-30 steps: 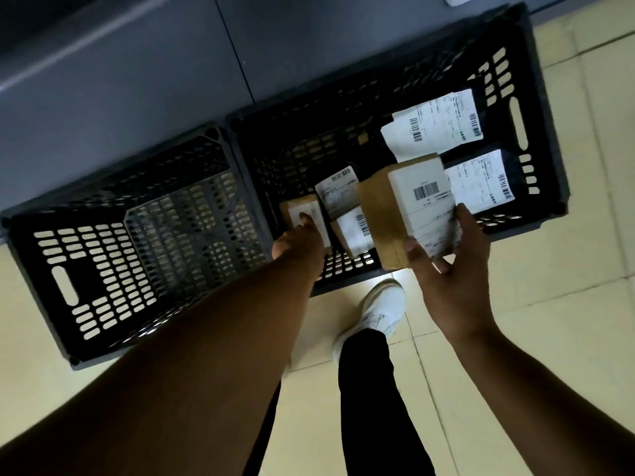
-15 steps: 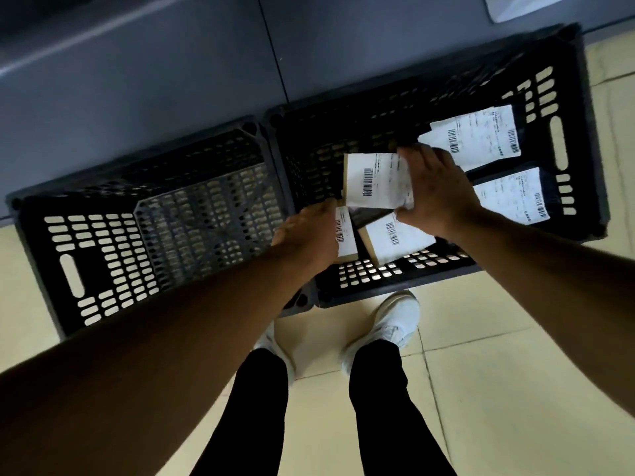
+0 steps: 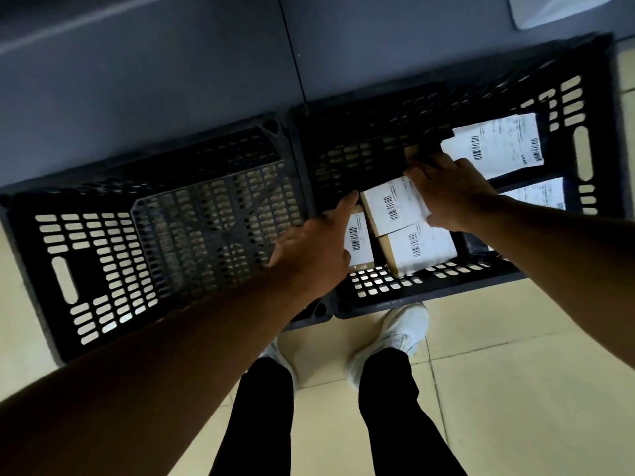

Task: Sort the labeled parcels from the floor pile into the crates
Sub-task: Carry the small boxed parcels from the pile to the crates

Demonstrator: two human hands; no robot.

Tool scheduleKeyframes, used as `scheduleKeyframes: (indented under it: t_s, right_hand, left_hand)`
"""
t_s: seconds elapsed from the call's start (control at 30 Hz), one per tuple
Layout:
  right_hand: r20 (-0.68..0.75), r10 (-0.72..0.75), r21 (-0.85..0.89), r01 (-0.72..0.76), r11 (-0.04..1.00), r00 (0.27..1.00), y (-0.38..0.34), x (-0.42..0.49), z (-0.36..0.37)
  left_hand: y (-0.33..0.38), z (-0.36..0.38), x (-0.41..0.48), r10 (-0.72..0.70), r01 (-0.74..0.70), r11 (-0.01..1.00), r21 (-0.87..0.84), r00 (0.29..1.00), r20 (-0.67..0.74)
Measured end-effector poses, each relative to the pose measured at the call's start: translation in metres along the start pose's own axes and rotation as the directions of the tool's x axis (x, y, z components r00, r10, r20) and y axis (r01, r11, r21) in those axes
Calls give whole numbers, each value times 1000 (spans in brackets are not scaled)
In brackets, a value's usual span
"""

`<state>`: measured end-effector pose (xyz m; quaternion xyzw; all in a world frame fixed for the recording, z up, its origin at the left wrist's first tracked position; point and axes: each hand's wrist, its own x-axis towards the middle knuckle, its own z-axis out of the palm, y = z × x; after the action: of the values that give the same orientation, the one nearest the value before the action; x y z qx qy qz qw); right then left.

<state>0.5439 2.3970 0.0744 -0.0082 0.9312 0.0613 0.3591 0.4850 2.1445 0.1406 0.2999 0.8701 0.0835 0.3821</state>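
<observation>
Two black perforated crates stand side by side on the floor. The left crate (image 3: 86, 269) holds nothing. In the right crate (image 3: 395, 290) lie several parcels with barcode labels. My right hand (image 3: 450, 194) grips a labeled cardboard box (image 3: 391, 204) from above, low inside the right crate, on top of two smaller boxes (image 3: 357, 242) (image 3: 422, 247). My left hand (image 3: 316, 249) reaches over the rim between the crates, its straight index finger touching the held box's left corner. Two dark bags with white labels (image 3: 494, 146) (image 3: 536, 197) lie at the right end.
A grey cabinet front (image 3: 171, 63) rises directly behind both crates. A white object (image 3: 549, 8) sits at the top right corner. My feet in white shoes (image 3: 402, 331) stand on the beige tiled floor (image 3: 515, 372) just in front of the crates.
My right hand has brought the box from in front of the crate over its rim and down onto the smaller boxes. My left hand has let go of a small box and extended its index finger.
</observation>
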Motion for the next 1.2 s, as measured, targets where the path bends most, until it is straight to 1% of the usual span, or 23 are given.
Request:
scheduleKeyframes:
  t_s: [0.1,0.17,0.27,0.4,0.47,0.53,0.6,0.7,0.83,0.93,1.0,1.1,1.2]
  right_hand:
    - [21,9,-82,-7,997,1000,0,2,-1]
    - [31,27,-105,-24,994,999,0,2,-2]
    - [48,87,-101,-82,992,995,-2,2,-3]
    - [41,155,-95,-150,984,987,-7,-6,-6]
    - [2,193,-32,-193,981,981,-10,-14,-13]
    - [-63,216,69,-212,975,974,-14,-31,-26]
    - [-132,201,184,-175,967,971,-19,-59,-46]
    - [-240,239,344,-148,927,941,-25,-115,-89]
    - [-307,258,511,-70,857,916,-33,-196,-162]
    - [-384,244,567,19,824,891,-40,-257,-225]
    - [-463,244,613,109,782,852,-46,-300,-272]
    - [-578,267,644,229,730,771,-54,-355,-341]
    - [-646,227,636,349,688,729,-71,-400,-418]
  left_hand:
    - [-3,-5,-2,13,-14,999,-47,999,-30]
    - [-5,-9,-1,30,-33,997,-72,999,-39]
    - [-7,-16,2,55,-58,995,-76,997,-52]
    - [-12,-25,3,47,-51,997,-64,997,-61]
    - [-15,-33,0,23,-27,998,-65,997,-71]
    - [-13,-43,-9,14,-18,999,-38,995,-99]
    - [-7,-61,-26,16,-19,999,-28,995,-99]
    - [3,-101,-57,26,-27,1000,-11,997,-76]
    - [29,-174,-121,32,-46,993,-110,992,-124]
    - [52,-235,-183,123,-153,977,-151,974,-189]
    - [68,-279,-234,183,-234,955,-184,949,-257]
    - [85,-336,-309,193,-290,933,-214,903,-384]
    - [96,-384,-394,167,-333,921,-201,805,-569]
